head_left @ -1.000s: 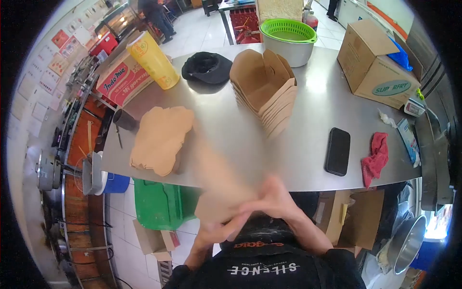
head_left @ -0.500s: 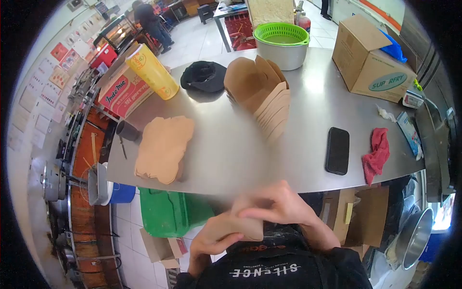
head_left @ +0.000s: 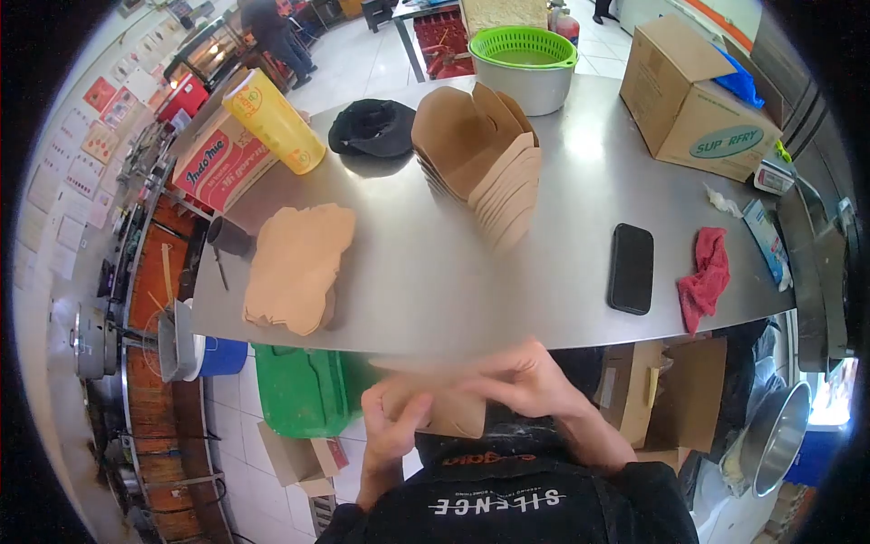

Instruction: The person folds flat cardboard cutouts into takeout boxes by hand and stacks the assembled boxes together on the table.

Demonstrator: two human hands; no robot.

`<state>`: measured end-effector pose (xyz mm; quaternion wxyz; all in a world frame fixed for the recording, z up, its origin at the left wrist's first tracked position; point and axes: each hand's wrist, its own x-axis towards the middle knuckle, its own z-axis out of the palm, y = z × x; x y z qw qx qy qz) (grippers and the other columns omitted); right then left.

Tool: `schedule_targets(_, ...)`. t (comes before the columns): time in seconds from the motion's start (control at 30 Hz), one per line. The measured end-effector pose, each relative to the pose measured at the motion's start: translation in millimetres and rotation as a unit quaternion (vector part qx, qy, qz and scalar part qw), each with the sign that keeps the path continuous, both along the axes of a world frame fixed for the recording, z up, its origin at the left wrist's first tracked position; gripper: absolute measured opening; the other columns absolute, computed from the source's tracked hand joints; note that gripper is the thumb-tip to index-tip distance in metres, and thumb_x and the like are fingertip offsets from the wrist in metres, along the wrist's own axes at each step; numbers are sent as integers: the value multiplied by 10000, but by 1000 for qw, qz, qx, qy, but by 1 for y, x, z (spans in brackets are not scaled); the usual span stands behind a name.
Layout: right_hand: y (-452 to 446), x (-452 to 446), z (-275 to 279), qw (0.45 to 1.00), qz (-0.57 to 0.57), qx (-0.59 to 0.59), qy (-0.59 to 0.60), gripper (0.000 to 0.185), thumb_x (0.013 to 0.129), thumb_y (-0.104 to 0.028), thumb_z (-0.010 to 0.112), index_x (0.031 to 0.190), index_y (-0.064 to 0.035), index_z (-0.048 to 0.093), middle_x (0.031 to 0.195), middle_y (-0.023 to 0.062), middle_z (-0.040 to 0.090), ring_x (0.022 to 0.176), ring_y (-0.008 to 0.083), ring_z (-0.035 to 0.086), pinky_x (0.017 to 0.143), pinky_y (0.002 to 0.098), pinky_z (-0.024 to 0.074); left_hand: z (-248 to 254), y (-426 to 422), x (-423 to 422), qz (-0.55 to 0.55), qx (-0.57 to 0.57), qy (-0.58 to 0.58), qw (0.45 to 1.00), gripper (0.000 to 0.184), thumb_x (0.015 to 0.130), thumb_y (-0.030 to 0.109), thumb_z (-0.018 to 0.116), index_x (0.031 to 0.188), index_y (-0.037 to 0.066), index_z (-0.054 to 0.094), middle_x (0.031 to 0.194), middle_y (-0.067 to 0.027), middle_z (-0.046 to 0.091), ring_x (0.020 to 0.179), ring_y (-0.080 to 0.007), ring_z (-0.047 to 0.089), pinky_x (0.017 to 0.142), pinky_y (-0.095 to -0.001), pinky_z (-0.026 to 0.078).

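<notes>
A brown cardboard piece (head_left: pixel 458 415), partly folded and blurred along its upper edge, is held between both hands in front of my body, at the near table edge. My left hand (head_left: pixel 396 422) grips its left side, thumb on the surface. My right hand (head_left: pixel 528 381) pinches its right side. A pile of flat brown cardboard pieces (head_left: pixel 297 267) lies on the steel table (head_left: pixel 408 290) at the left. Farther back in the middle stands a nested stack of folded cardboard boxes (head_left: pixel 471 150), open sides up.
A black phone (head_left: pixel 631 268) and a red cloth (head_left: pixel 704 279) lie at the right. Behind are a black cap (head_left: pixel 372 128), a yellow roll (head_left: pixel 274 121), a green colander (head_left: pixel 523 47) on a pot and a carton (head_left: pixel 693 109). A person (head_left: pixel 275 41) stands far back.
Both hands have shifted on the cardboard piece; its folded part has changed shape and now spreads wider between them. The whole view has tilted slightly, while the table items keep their places.
</notes>
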<state>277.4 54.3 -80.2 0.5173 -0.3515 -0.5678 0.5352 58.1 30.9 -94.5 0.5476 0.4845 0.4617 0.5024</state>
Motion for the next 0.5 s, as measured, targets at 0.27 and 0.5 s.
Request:
schedule_targets(0.27, -2, 5, -1, 996, -32, 49, -60, 165, 883, -86, 770, 1040, -39, 786, 900, 108, 781, 760, 87, 711, 677, 249, 557, -3, -7, -4, -47, -168, 10, 985, 432, 833, 74, 807, 1192, -40, 596, 1124, -119, 689, 1030, -182, 652, 878, -345, 539)
schedule_targets(0.5, -6, 9, 5, 992, -22, -83, -96, 130, 879, -73, 767, 998, -25, 786, 897, 102, 780, 781, 153, 746, 719, 264, 582, -16, 8, -14, -101, -226, -79, 966, 496, 831, 73, 814, 1250, -16, 563, 1191, -124, 668, 1061, -202, 652, 930, -357, 527)
